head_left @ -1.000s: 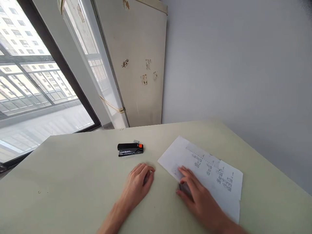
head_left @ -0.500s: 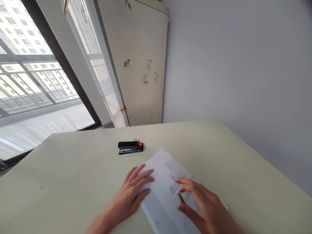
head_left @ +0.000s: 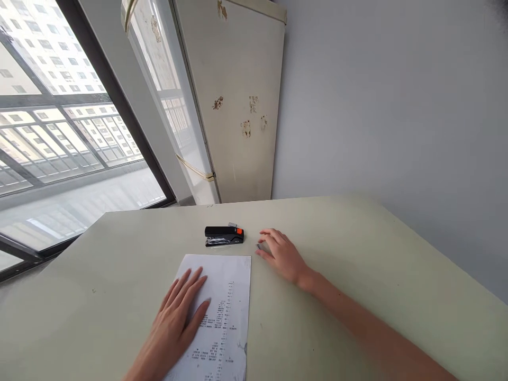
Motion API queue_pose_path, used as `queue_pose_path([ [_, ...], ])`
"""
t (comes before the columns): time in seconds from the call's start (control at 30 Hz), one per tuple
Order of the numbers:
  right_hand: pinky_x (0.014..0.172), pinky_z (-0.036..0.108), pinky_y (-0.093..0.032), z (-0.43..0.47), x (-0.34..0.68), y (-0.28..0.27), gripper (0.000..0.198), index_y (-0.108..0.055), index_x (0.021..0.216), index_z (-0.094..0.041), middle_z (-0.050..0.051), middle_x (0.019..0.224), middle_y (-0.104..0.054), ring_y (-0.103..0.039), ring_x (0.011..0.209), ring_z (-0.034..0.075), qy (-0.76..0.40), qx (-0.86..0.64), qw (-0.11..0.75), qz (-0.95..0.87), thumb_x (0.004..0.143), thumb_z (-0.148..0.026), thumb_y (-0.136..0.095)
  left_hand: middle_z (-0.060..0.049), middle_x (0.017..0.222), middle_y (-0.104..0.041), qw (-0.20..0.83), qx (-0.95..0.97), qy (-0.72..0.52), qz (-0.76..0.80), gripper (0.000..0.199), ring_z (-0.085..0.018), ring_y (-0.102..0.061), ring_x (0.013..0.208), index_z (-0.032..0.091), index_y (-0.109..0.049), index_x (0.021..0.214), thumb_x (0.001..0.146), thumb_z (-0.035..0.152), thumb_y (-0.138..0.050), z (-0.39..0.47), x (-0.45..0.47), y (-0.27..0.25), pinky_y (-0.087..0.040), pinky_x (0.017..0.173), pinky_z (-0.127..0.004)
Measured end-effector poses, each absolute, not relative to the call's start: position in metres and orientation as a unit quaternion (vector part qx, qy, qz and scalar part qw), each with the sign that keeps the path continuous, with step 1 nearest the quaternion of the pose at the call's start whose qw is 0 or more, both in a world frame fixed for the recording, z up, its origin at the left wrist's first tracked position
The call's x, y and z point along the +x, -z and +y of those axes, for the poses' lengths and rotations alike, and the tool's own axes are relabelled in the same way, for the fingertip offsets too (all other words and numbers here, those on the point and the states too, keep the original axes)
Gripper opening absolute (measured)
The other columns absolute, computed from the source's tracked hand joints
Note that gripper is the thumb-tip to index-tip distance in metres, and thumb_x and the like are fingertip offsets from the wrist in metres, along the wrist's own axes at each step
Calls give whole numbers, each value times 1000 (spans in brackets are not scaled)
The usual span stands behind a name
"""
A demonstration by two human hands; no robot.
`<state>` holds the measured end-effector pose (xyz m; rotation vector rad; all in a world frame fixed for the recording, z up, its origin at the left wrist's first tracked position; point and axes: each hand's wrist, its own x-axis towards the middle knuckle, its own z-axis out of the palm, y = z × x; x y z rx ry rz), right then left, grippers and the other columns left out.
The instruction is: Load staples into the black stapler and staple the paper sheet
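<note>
My left hand (head_left: 177,312) lies flat with spread fingers on the printed paper (head_left: 232,296). The sheet lies on the table, its far edge just below the stapler. My right hand (head_left: 283,256) is at the right of the stapler, low over the table, with a small grey strip of staples (head_left: 259,246) pinched between thumb and fingers. Most of that strip is hidden by the fingers. The black stapler (head_left: 224,236), with an orange button, lies on its base with its jaw end to the left. Another small grey strip of staples (head_left: 232,225) sits just behind it.
The pale green table (head_left: 130,264) runs back to a worn white fridge (head_left: 238,159) and a grey wall (head_left: 377,106). A window (head_left: 67,132) with railings outside is at the left.
The paper has turned upright and shifted left, with my left hand still on it. My right hand has moved off the paper, up toward the stapler's right end, carrying the grey strip.
</note>
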<state>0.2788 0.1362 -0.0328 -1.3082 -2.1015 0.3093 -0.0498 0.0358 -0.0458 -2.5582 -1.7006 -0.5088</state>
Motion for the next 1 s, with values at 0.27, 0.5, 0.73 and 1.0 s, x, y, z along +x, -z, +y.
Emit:
queue_pose_path([
  [0.27, 107, 54, -52, 173, 245, 67, 10, -69, 107, -23, 13, 133, -66, -62, 126, 33, -84, -490, 330, -802, 102, -31, -65, 2, 166, -44, 39, -788, 162, -593, 55, -30, -37, 156, 36, -40, 160, 106, 46, -47, 19, -60, 40, -38, 125, -58],
  [0.5, 109, 54, -51, 202, 250, 73, 25, -69, 126, -24, 14, 137, -66, -61, 130, 32, -91, -484, 326, -807, 106, -33, -58, 1, 165, -45, 39, -781, 161, -603, 54, -30, -38, 155, 35, -43, 159, 106, 46, -47, 18, -57, 37, -39, 125, -57],
  [0.73, 117, 51, -47, 189, 266, 70, 40, -60, 145, -26, 11, 149, -62, -57, 138, 29, -127, -476, 310, -813, 106, -31, -53, 1, 165, -46, 29, -779, 176, -601, 55, -30, -38, 155, 37, -42, 159, 105, 47, -49, 19, -59, 40, -37, 126, -57],
  [1.0, 122, 51, -45, 125, 338, 63, 38, -63, 142, -28, 6, 156, -59, -50, 148, 27, -157, -472, 283, -820, 107, -35, -48, 0, 151, -61, -33, -713, 265, -648, 44, -31, -50, 147, 35, -60, 140, 103, 57, -49, 26, -99, 17, -54, 112, -49],
])
